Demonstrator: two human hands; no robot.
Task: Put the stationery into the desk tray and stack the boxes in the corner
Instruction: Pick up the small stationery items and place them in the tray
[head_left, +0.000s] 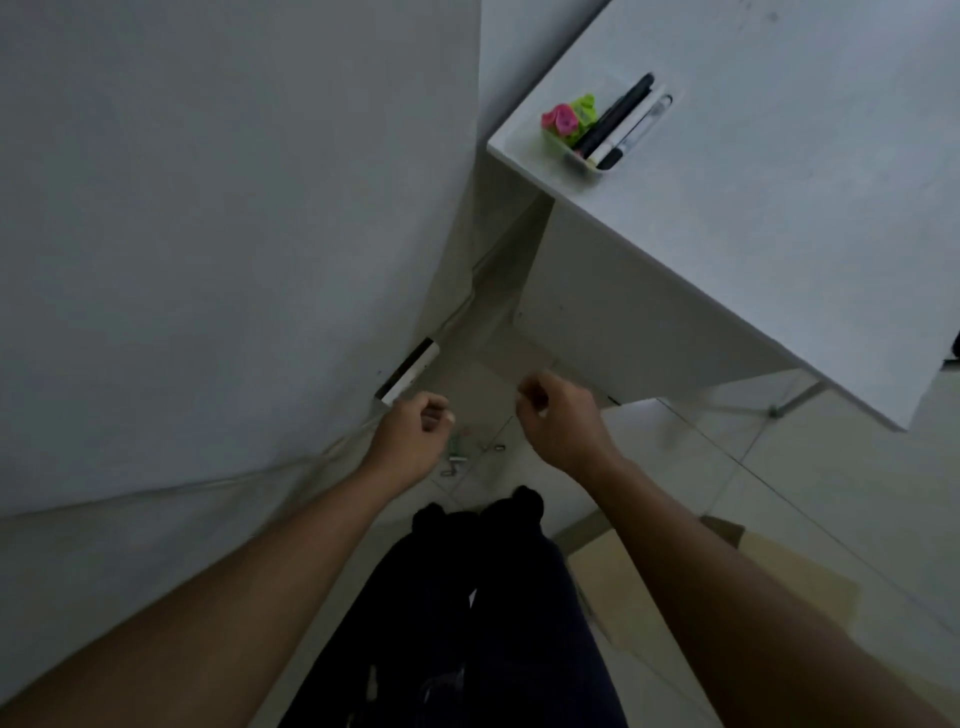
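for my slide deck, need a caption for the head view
Left hand and right hand, fingers curled, above clips on the floor; desk tray holds markers.

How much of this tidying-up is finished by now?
Done: pens and pink and green bits sit in the desk tray. In hand: nothing visible; the left hand and right hand are curled above the floor. Left: small clips lie on the floor below the hands, and a cardboard box lies at lower right, with no stack visible.
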